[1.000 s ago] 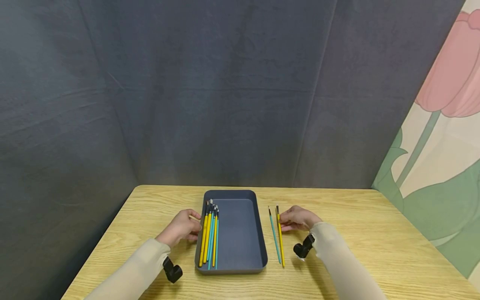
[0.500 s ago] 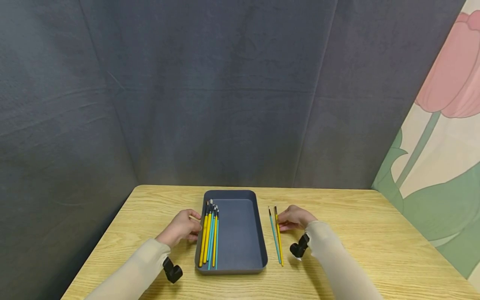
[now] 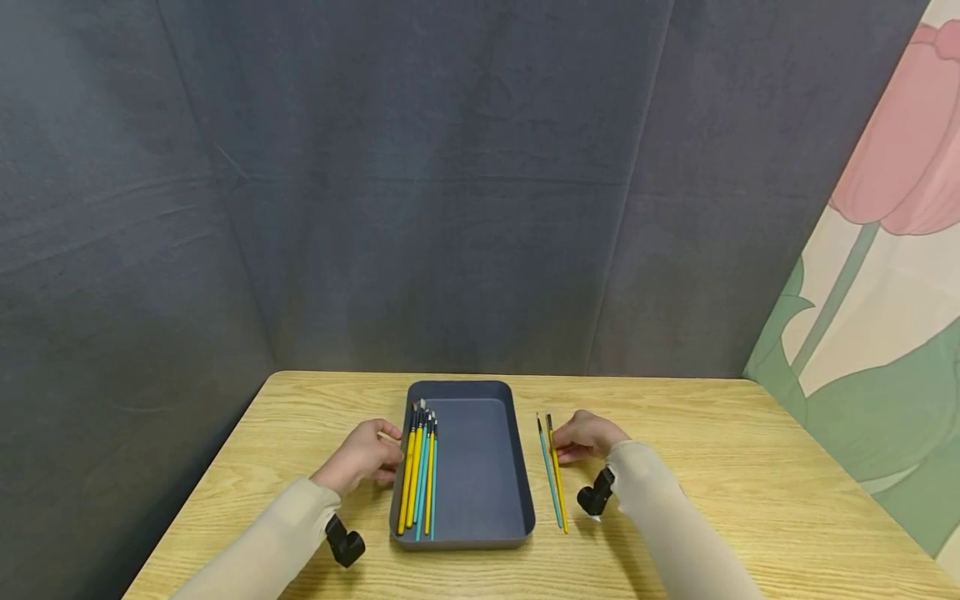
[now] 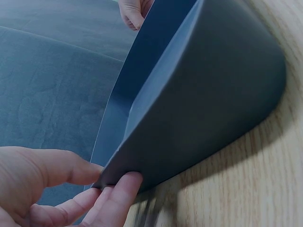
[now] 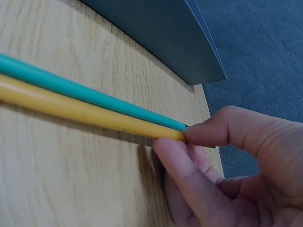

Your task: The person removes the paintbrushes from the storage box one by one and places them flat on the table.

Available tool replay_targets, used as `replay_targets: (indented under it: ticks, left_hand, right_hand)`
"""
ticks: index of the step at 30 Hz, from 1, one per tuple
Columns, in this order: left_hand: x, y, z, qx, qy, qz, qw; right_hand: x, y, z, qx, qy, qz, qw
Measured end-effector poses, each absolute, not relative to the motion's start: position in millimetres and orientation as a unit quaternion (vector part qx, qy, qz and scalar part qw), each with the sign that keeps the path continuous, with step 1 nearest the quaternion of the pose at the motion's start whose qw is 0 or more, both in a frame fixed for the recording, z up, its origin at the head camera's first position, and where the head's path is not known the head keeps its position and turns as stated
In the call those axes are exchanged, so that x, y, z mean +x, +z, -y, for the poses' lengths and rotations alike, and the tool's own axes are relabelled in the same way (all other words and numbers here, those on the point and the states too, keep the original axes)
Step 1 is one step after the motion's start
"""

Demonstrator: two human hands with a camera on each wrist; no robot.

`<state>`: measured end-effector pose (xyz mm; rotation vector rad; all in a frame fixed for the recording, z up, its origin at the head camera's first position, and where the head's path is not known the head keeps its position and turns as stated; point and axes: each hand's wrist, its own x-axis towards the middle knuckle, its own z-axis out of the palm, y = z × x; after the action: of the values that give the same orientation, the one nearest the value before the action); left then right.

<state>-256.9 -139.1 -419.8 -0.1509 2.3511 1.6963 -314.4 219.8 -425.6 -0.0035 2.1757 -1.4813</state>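
At the left wall of a dark grey tray [image 3: 483, 475], my left hand [image 3: 363, 454] pinches the rim; the left wrist view shows the thumb on the inner side and fingers [image 4: 124, 191] against the outside. To the right of the tray, my right hand [image 3: 588, 436] pinches a yellow paintbrush [image 3: 559, 492] below its dark bristles. A teal paintbrush [image 3: 548, 467] lies close along its left side on the table. In the right wrist view the yellow handle [image 5: 85, 111] runs beside the teal handle [image 5: 90, 94]. Several yellow and teal paintbrushes [image 3: 412, 483] lie along the tray's left side, bristles pointing away.
A light wood table [image 3: 697, 450] carries everything. Dark grey cloth [image 3: 450, 208] hangs behind and to the left of it. A tulip-patterned wall panel [image 3: 885, 333] stands on the right. Small black devices [image 3: 345, 540] are strapped to both wrists.
My right hand has moved slightly left with the yellow paintbrush, bringing it nearer the teal one. The left hand and the tray have stayed in place.
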Motion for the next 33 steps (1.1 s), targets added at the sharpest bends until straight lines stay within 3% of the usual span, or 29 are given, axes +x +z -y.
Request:
replay_targets:
  ticks: [33]
  left_hand:
    - [-258.3,-421.8,138.7,-0.041,0.580,-0.806,0.112]
  right_hand:
    - [-313.3,-424.6,-213.5,0.032,-0.529,-0.813,0.243]
